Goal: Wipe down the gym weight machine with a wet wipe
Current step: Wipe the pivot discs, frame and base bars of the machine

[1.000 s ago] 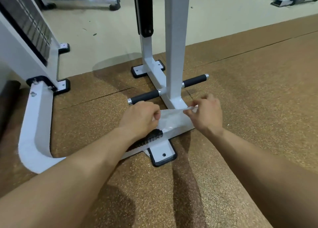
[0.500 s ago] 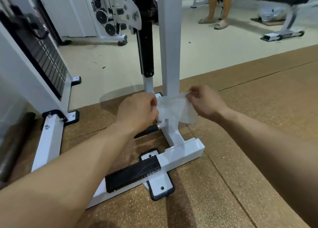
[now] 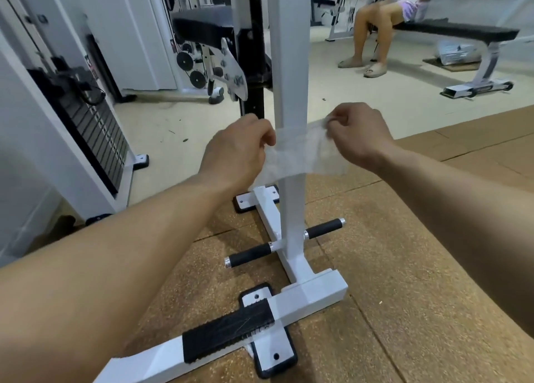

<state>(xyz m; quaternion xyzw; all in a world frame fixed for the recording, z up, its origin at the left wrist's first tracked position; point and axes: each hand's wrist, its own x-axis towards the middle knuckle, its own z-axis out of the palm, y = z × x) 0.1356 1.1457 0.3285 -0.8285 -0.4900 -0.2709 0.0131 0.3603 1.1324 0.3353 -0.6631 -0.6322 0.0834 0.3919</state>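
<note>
Wipe (image 3: 300,153): stretched level across the near face of the post (image 3: 289,64). Left hand (image 3: 238,148) pinches its left end in curled fingers; right hand (image 3: 358,134) pinches the right end. Hands flank the post, equally near. Post axis is vertical, so the stroke probably runs up or down.

Both forearms extended forward, level. Left hand (image 3: 235,148) and right hand (image 3: 358,135) fisted, knuckles up, each pinching a wipe (image 3: 303,154) end.

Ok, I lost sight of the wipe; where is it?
Head view, centre: the wet wipe stretches across the white upright post, its ends held by the left hand and right hand.
</note>
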